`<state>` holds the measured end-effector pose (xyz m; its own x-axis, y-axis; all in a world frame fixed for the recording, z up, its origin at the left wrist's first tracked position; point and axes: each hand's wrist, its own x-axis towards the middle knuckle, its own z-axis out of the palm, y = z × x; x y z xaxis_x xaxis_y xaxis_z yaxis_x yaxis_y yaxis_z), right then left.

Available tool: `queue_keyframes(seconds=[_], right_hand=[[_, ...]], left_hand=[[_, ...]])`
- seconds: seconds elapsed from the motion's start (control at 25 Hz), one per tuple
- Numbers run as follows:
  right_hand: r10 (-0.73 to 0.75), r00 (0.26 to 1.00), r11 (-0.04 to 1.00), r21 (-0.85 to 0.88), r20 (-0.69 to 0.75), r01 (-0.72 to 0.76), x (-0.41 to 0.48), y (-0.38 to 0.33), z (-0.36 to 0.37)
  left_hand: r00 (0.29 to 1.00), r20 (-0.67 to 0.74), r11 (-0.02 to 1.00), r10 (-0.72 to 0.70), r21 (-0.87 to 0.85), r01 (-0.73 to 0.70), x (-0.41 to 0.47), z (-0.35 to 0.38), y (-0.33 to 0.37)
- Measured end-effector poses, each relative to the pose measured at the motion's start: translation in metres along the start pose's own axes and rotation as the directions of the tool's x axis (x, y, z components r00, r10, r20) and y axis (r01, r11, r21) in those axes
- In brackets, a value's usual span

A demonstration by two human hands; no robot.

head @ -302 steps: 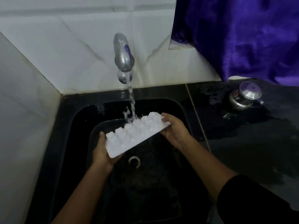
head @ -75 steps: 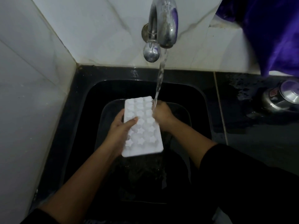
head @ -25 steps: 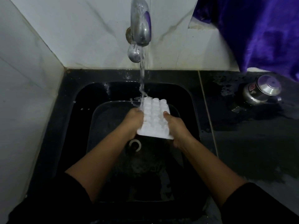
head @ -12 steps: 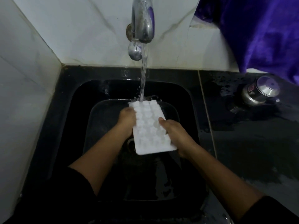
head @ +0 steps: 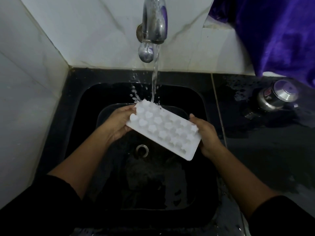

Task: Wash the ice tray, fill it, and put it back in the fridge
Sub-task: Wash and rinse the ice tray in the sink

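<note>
One white ice tray (head: 163, 132), its moulded bumps too blurred to count. Two hands: one left hand (head: 117, 125), one right hand (head: 207, 135). Two black sleeves: one left sleeve (head: 34, 206), one right sleeve (head: 281, 217). One tap (head: 154, 23), one stream of water (head: 154, 82). One black sink (head: 75, 103), one drain ring (head: 142, 150). One lidded steel pot (head: 276, 97). One purple cloth (head: 272, 31).

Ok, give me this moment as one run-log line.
step: washing | ice tray: held over sink, left end under water stream | left hand: grips left end | right hand: grips right end | tap: running
</note>
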<state>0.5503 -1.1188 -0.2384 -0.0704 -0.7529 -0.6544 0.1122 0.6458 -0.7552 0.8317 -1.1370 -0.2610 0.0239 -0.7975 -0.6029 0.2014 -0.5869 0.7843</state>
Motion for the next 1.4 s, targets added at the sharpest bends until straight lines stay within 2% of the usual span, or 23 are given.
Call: queue_keyframes(seconds=[0.08, 0.2, 0.32, 0.44, 0.56, 0.64, 0.68, 0.76, 0.84, 0.92, 1.0, 1.04, 1.12, 1.2, 1.28, 1.32, 1.4], right_hand=[[0.009, 0.996, 0.991, 0.134, -0.084, 0.002, 0.004, 0.002, 0.014], [-0.035, 0.987, 0.994, 0.098, -0.155, 0.05, 0.014, -0.001, 0.033], [-0.184, 0.97, 0.983, -0.038, -0.157, 0.18, 0.028, -0.011, 0.047], [-0.242, 0.956, 0.966, -0.138, -0.164, 0.22, 0.053, -0.018, 0.065], [-0.206, 0.959, 0.904, -0.414, -0.194, 0.111, 0.07, -0.02, 0.09], [-0.186, 0.967, 0.743, -0.669, -0.176, 0.022, 0.061, -0.011, 0.113], [-0.215, 0.971, 0.679, -0.73, -0.103, 0.073, 0.051, -0.002, 0.128], [-0.241, 0.961, 0.635, -0.727, 0.133, 0.26, 0.017, 0.017, 0.157], [-0.179, 0.941, 0.622, -0.707, 0.288, 0.335, 0.006, 0.027, 0.164], [-0.184, 0.961, 0.626, -0.729, 0.207, 0.277, 0.039, 0.018, 0.148], [-0.091, 0.996, 0.763, -0.643, -0.003, 0.068, 0.071, -0.007, 0.121], [-0.038, 0.998, 0.799, -0.601, -0.055, -0.003, 0.077, -0.013, 0.115], [-0.162, 0.983, 0.687, -0.706, 0.084, 0.173, 0.054, -0.009, 0.127], [-0.194, 0.965, 0.73, -0.632, 0.174, 0.26, 0.031, 0.009, 0.141], [-0.176, 0.937, 0.704, -0.628, 0.3, 0.333, 0.035, 0.011, 0.135], [-0.195, 0.944, 0.711, -0.625, 0.267, 0.323, 0.053, 0.007, 0.131], [-0.142, 0.98, 0.731, -0.652, 0.14, 0.199, 0.074, 0.001, 0.121]], left_hand=[[0.998, -0.067, 1.0, 0.013, -0.012, -0.013, -0.001, -0.001, -0.003], [0.991, -0.133, 0.995, -0.005, -0.102, -0.008, -0.012, -0.007, 0.003], [0.998, 0.0, 0.987, -0.065, -0.15, 0.064, -0.034, -0.016, 0.014], [0.99, 0.118, 0.945, -0.077, -0.307, 0.11, -0.054, -0.014, 0.019], [0.986, 0.163, 0.885, -0.031, -0.455, 0.103, -0.061, 0.0, 0.016], [0.984, 0.173, 0.835, -0.05, -0.533, 0.137, -0.058, 0.016, 0.013], [0.985, 0.164, 0.828, -0.053, -0.544, 0.135, -0.056, 0.023, 0.012], [0.992, 0.11, 0.826, -0.056, -0.554, 0.108, -0.049, 0.036, 0.01], [0.997, 0.062, 0.817, -0.04, -0.572, 0.069, -0.043, 0.043, 0.005], [0.992, 0.12, 0.783, -0.031, -0.614, 0.099, -0.041, 0.058, -0.002], [0.977, 0.206, 0.789, -0.062, -0.589, 0.174, -0.041, 0.071, -0.012], [0.975, 0.214, 0.792, -0.061, -0.584, 0.178, -0.039, 0.074, -0.013], [0.987, 0.159, 0.778, -0.039, -0.614, 0.13, -0.027, 0.071, -0.011], [0.997, 0.054, 0.742, -0.052, -0.667, 0.074, -0.018, 0.064, -0.005], [0.997, 0.022, 0.76, -0.078, -0.645, 0.074, -0.016, 0.069, -0.003], [0.996, 0.035, 0.793, -0.082, -0.603, 0.086, -0.018, 0.074, -0.007], [0.994, 0.074, 0.832, -0.085, -0.543, 0.112, -0.026, 0.083, -0.013]])
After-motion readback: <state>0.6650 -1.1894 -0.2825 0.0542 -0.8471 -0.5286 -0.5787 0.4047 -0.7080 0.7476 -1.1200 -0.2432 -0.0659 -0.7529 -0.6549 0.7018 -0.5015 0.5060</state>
